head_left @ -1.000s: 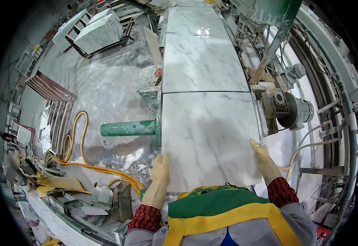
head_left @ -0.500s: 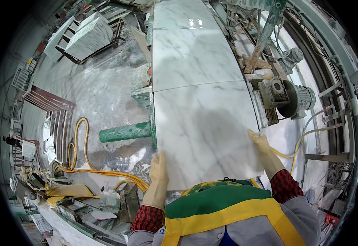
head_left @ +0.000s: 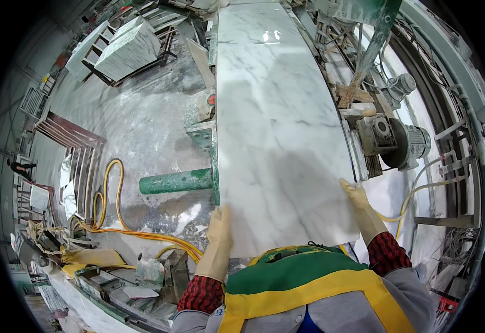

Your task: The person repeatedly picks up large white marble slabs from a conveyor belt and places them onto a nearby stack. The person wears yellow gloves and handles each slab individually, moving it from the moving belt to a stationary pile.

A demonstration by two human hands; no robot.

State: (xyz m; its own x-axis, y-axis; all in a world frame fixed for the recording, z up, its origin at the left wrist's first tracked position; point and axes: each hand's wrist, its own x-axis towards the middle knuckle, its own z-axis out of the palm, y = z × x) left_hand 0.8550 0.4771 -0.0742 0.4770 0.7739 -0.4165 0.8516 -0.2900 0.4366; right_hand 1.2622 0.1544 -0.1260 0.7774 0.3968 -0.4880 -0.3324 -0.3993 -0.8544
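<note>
A polished white marble slab with grey veins (head_left: pixel 287 191) lies flat in front of me, its near end close to my green and yellow apron (head_left: pixel 298 280). My left hand (head_left: pixel 218 236), in a cream rubber glove, is closed on the slab's left edge near that end. Gloved the same way, my right hand (head_left: pixel 360 205) grips the right edge a little farther forward. The fingers under the slab are hidden. White veined stone runs on toward the far end of the machine, with no plain seam visible across it.
A green cylinder (head_left: pixel 176 181) juts out left of the slab. On the right stand a motor (head_left: pixel 412 139) and its gearbox (head_left: pixel 377 134). Yellow-orange hoses (head_left: pixel 142 234) cross the floor. Marble blocks on a rack (head_left: pixel 128 50) stand far left; a distant person (head_left: pixel 21 168) is at the left.
The seam that crossed the stone ahead of my hands no longer shows. My hands remain on the edges. The view has shifted slightly left, and the distant person has changed posture.
</note>
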